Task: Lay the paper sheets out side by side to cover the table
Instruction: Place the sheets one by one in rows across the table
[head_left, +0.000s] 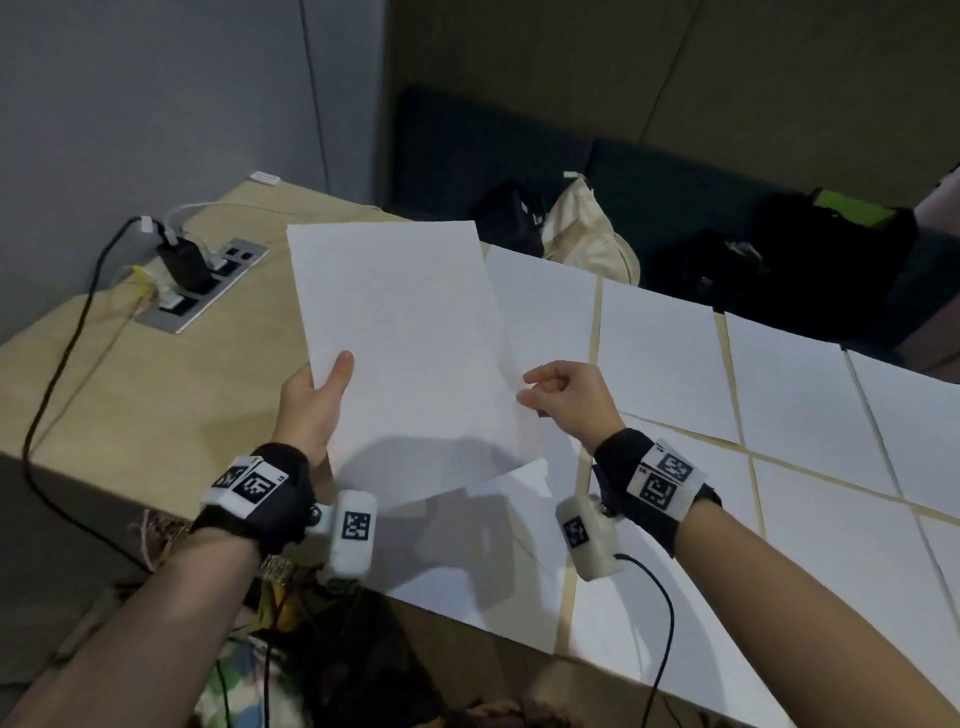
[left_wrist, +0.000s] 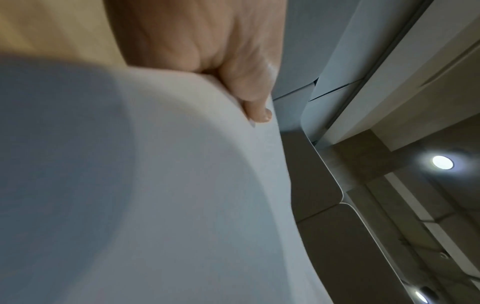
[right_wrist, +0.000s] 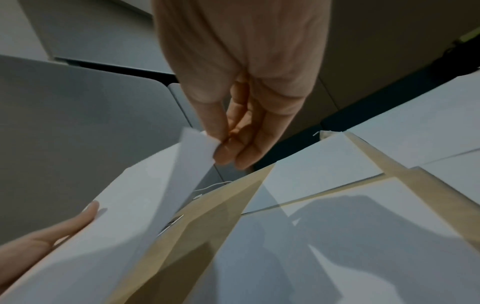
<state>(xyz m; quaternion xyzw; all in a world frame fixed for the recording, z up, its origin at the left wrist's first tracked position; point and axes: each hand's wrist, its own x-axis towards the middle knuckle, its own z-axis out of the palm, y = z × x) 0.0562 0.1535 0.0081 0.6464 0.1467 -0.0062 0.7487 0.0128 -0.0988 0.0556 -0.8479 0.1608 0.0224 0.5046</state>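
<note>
A stack of white paper sheets (head_left: 405, 338) is held tilted above the table's left part. My left hand (head_left: 332, 379) grips its left edge, thumb on top and fingers hidden beneath. My right hand (head_left: 530, 389) pinches the right edge of one sheet. In the right wrist view the fingertips (right_wrist: 228, 152) pinch that sheet (right_wrist: 192, 164), its edge lifted off the rest of the stack (right_wrist: 103, 236). The left wrist view shows my thumb (left_wrist: 249, 90) pressed on the paper (left_wrist: 155, 185). Several sheets (head_left: 660, 364) lie flat side by side on the table's right part, with narrow gaps between them.
The bare wooden table top (head_left: 104, 395) lies to the left. A recessed power socket (head_left: 202, 286) there holds a black charger and cables. Behind the table, a dark bench carries a cream bag (head_left: 587, 234) and black bags (head_left: 779, 249). A grey wall stands at the left.
</note>
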